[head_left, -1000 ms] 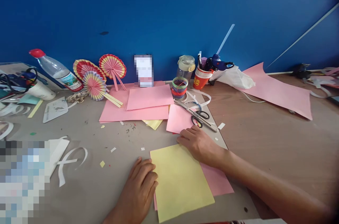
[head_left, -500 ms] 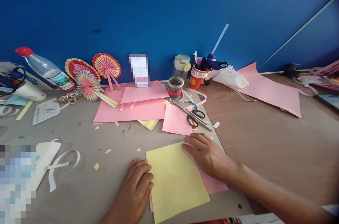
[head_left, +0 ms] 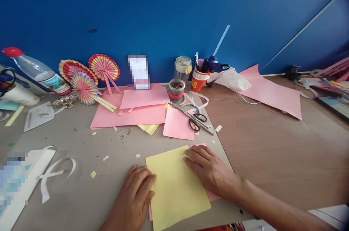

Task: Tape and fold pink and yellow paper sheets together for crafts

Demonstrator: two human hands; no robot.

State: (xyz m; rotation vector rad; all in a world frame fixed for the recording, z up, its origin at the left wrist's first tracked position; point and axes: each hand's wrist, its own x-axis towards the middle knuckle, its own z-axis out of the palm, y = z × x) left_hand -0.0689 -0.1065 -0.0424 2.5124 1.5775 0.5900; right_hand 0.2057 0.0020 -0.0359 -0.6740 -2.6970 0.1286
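Note:
A yellow paper sheet (head_left: 174,187) lies on a grey mat (head_left: 81,172), on top of a pink sheet (head_left: 203,146) whose edges peek out at its far right corner and bottom left. My left hand (head_left: 135,198) lies flat with fingers stretched out, pressing the yellow sheet's left edge. My right hand (head_left: 208,171) rests flat on the sheet's upper right part, fingers extended toward the top corner. Neither hand grips anything.
Scissors (head_left: 195,118) lie beyond the sheets beside a small pink paper (head_left: 178,128). Larger pink sheets (head_left: 131,112), three folded paper fans (head_left: 85,80), a water bottle (head_left: 35,71), a jar of rubber bands (head_left: 176,90) and a red cup of tools (head_left: 198,78) stand along the blue wall.
My right hand slid from the sheet's top right corner down onto the yellow sheet. The yellow sheet now covers more of the pink one. The view shifted slightly rightward.

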